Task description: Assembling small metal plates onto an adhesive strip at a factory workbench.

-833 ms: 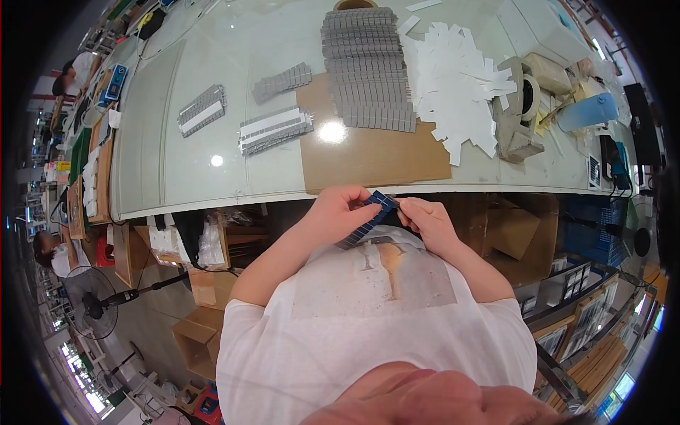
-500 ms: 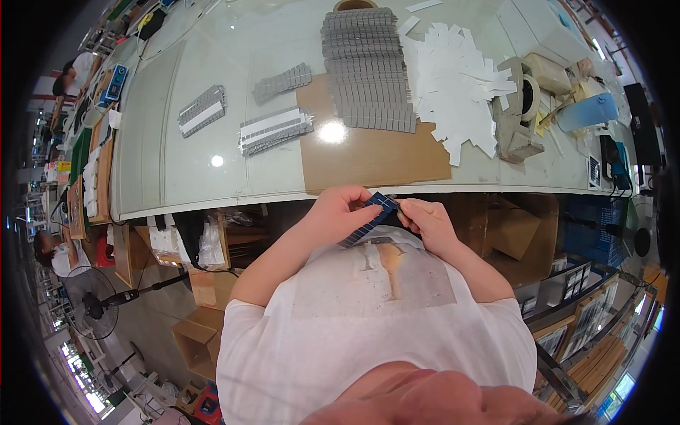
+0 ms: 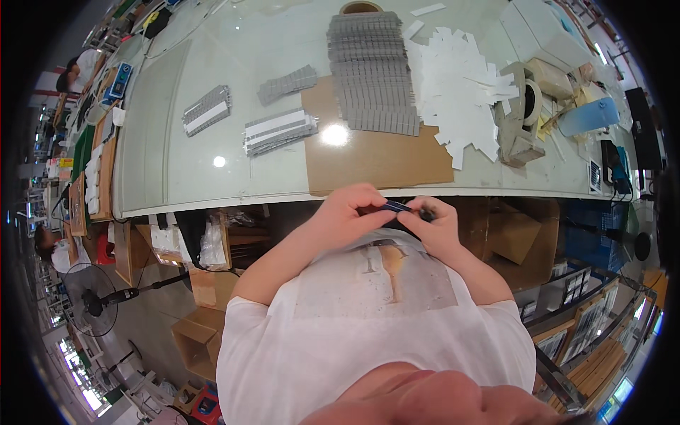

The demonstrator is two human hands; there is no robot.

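Just off the table's near edge, my left hand [image 3: 352,211] and my right hand [image 3: 438,228] face each other. Between their fingertips is a dark blue strip with light lines [image 3: 395,206], seen nearly edge-on. My left thumb and fingers pinch one end of it. The right fingers close on the other end, and a small dark piece [image 3: 426,214] shows there, too blurred to name. Fingers cover much of the strip. Beyond my hands, a brown cardboard sheet [image 3: 375,166] lies on the table under long rows of grey segmented strips [image 3: 372,78].
Small bundles of grey strips [image 3: 280,132] lie to the left. A heap of white paper strips [image 3: 460,92] sits right of the rows, beside a tape dispenser [image 3: 520,117] and a light blue bottle [image 3: 589,115]. Cardboard boxes [image 3: 513,237] stand below the table.
The blue strip has turned from its patterned face showing at a slant to nearly edge-on. My right hand has shifted slightly right, its fingers now curled at the strip's end.
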